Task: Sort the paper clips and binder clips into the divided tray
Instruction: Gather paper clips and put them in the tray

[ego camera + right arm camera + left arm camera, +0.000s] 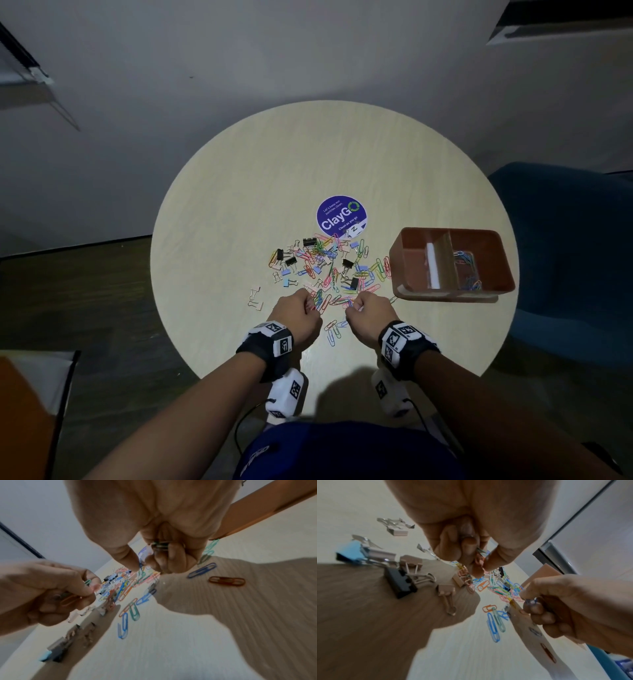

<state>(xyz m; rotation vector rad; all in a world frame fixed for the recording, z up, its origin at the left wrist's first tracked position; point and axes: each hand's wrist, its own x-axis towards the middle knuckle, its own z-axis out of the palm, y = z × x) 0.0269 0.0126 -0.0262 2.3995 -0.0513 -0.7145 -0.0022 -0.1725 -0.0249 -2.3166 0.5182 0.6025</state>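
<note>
Fingers of the left hand (297, 312) and right hand (370, 312) curled round gathered paper clips (329, 274), seemingly several each, mid-collection over the tabletop (239, 192) heap, so the next move called for carrying them to the divided tray (407, 263) nearby.

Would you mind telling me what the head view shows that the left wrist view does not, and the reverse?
Only the head view shows the whole divided tray with paper clips in its right compartment, the purple sticker and both wristbands. Only the left wrist view shows the paper clips pinched inside the left hand from below. Both show the right hand, the clip pile and the round table.
</note>
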